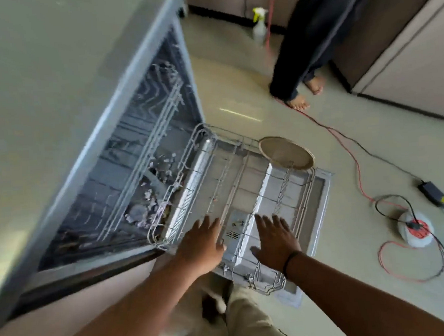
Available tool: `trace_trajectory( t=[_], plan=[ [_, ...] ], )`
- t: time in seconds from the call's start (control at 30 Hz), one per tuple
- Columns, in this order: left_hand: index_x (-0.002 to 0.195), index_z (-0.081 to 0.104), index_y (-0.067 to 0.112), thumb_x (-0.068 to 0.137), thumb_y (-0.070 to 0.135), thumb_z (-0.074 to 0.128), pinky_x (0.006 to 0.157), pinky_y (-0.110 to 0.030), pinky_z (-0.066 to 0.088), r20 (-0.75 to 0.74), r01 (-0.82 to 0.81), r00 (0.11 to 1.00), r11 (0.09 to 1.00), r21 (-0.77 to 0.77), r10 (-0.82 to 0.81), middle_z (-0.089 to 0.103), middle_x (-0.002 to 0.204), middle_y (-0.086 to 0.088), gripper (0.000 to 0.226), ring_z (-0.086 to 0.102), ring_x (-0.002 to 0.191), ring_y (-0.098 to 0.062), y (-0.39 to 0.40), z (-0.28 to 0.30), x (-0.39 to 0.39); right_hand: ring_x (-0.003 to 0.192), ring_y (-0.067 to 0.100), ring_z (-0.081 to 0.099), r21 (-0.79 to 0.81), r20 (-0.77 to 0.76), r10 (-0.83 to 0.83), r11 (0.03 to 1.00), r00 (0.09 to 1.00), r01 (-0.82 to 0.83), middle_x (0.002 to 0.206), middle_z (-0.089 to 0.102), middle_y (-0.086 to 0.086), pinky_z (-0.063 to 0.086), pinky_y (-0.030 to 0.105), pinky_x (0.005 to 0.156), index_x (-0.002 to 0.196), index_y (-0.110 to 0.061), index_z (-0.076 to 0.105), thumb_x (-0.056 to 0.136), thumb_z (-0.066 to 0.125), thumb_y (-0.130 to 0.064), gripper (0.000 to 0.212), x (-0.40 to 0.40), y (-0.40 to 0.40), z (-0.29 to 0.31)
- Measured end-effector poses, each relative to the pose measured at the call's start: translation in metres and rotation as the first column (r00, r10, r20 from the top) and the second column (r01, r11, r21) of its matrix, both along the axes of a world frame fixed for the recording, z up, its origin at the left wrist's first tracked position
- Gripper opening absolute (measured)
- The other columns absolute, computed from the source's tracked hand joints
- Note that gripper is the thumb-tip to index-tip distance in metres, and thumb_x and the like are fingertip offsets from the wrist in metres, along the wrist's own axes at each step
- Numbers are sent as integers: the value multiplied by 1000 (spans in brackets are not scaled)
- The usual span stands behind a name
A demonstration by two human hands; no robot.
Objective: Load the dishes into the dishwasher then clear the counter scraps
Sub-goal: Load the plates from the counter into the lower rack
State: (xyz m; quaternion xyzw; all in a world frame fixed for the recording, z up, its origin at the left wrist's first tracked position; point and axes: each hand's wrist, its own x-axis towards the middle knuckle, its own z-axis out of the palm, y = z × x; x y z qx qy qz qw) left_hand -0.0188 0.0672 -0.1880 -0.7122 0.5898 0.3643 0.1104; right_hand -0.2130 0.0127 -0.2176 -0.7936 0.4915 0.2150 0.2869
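The dishwasher point(126, 158) stands open under the counter, its door point(321, 187) folded down flat. The lower wire rack point(232, 182) is pulled out over the door. One beige plate point(286, 152) stands tilted in the rack's far right corner. My left hand point(202, 243) and my right hand point(274, 238) reach side by side over the rack's near end, fingers straight and spread, holding nothing. I cannot tell whether they touch the wires. An upper rack point(158, 114) stays inside the tub.
The pale countertop point(41, 82) fills the left. Another person's legs point(309, 45) stand barefoot on the floor beyond the door. A spray bottle point(259, 25), red and black cables point(344, 144), a round power socket point(415, 228) and a black adapter point(433, 192) lie on the floor.
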Motion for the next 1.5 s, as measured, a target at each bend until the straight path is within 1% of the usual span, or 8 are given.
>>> trace_trajectory(
  t=[0.27,0.43,0.6,0.67,0.83,1.07,1.37,1.5],
  plan=[
    [151,16,25,93,50,43,117,-37,22,131,-226,956,946,-231,261,20,158,-4,69,21,144,-25,148,85,38,147,32,7,-177,75,508,853,858,-490,158,18,10,3,45,119,153,-16,2,89,49,-54,88,80,76,85],
    [151,15,24,93,51,42,118,-39,17,146,-530,816,825,-198,559,14,160,-4,70,16,145,-26,294,129,36,146,32,12,-239,26,749,648,662,-723,156,22,8,12,48,117,153,-17,5,87,50,-55,88,132,168,129],
    [146,27,21,91,50,45,116,-39,19,192,-730,571,601,-326,798,25,154,-6,65,22,142,-27,454,184,15,139,31,25,-294,73,913,404,401,-866,149,34,5,26,42,111,151,-19,15,85,47,-60,84,180,315,174],
    [146,27,23,90,51,44,118,-40,17,199,-789,422,467,-399,884,24,156,-5,65,21,143,-26,523,205,3,136,29,28,-334,105,968,252,230,-908,148,36,4,29,41,109,150,-20,18,84,47,-61,82,198,387,196],
    [148,26,27,89,55,43,119,-37,15,152,-816,58,135,-562,987,24,157,-3,67,20,144,-22,634,245,-17,141,29,26,-388,179,983,30,-44,-921,149,37,4,25,45,115,148,-23,23,80,40,-69,84,237,517,238],
    [146,30,29,90,57,45,116,-34,24,15,-683,-324,-223,-696,946,29,154,3,64,25,142,-16,740,279,-20,140,21,27,-473,293,916,-108,-272,-874,149,36,2,27,37,115,149,-23,22,88,53,-54,75,288,636,306],
    [143,37,24,91,51,51,110,-29,27,-51,-546,-616,-472,-692,787,37,148,3,60,33,137,-15,826,298,43,136,24,32,-395,444,795,-242,-414,-886,146,38,3,32,37,110,145,-23,27,87,55,-51,70,381,740,342],
    [143,37,23,91,50,53,110,-32,31,-112,-460,-720,-592,-662,685,38,148,2,61,35,136,-16,850,311,63,128,21,43,-217,548,779,-220,-306,-951,143,43,2,38,32,101,144,-24,31,86,58,-47,69,413,780,352]
  ],
)
